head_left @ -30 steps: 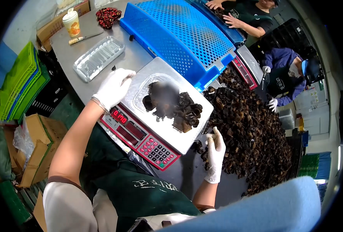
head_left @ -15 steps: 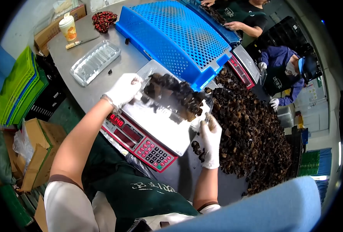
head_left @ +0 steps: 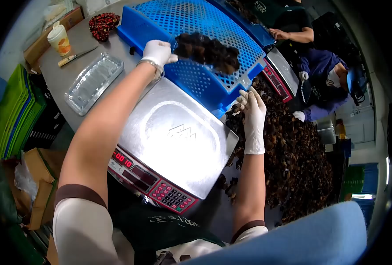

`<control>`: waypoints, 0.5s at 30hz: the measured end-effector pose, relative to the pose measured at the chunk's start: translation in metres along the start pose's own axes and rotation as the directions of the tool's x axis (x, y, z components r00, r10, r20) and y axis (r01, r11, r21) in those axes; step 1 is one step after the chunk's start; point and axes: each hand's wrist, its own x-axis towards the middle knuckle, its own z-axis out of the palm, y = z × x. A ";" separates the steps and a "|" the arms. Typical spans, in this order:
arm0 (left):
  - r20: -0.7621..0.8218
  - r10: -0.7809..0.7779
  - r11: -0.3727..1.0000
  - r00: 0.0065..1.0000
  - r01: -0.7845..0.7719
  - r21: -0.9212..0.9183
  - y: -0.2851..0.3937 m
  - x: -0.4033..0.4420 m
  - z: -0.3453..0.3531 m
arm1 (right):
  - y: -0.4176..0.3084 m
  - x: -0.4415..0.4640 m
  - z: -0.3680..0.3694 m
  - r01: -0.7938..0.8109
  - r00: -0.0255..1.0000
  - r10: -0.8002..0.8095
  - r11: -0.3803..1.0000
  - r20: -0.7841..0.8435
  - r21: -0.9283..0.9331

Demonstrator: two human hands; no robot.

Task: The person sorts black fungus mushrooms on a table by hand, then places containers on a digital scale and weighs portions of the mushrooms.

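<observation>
My left hand [head_left: 159,53], in a white glove, is closed on the left end of a clear plastic tray filled with dark wood ear mushrooms [head_left: 208,53]. The tray is up over the blue perforated crate [head_left: 191,81]. Below its right end is my gloved right hand [head_left: 252,108], with fingers apart and nothing visible in them; whether a fingertip touches the tray is unclear. Between my arms sits a scale with a bare steel platform [head_left: 178,137]; its red digits [head_left: 122,159] read about -0.010.
A big heap of mushrooms [head_left: 288,163] covers the right side. At left are another clear tray [head_left: 94,84], a knife [head_left: 76,56], a lidded cup [head_left: 59,39] and a red bundle [head_left: 104,26]. Across the table, two people work by a second scale [head_left: 277,79].
The filled tray has been lifted off the scale and moved away over the blue crate. Both hands have moved forward with it. The reading dropped from 0.140, and my right fingers have spread.
</observation>
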 end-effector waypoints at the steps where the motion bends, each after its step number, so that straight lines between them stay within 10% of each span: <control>1: -0.009 0.002 0.999 1.000 -0.001 0.032 0.001 0.013 0.006 | -0.003 -0.004 0.002 0.010 1.000 -0.010 1.000 0.011 0.012; 10: -0.040 0.303 0.953 0.952 -0.302 0.023 0.007 0.064 -0.047 | 0.000 -0.055 -0.055 0.001 1.000 -0.003 0.997 -0.029 -0.072; 13: -0.005 0.604 0.607 0.797 -0.456 0.650 -0.015 0.067 -0.143 | 0.029 -0.077 -0.108 -0.017 0.995 0.020 1.000 -0.098 0.026; 15: -0.016 0.479 0.537 0.878 -0.278 0.797 -0.034 0.051 -0.195 | 0.043 -0.097 -0.138 -0.033 0.985 0.038 0.999 -0.169 0.030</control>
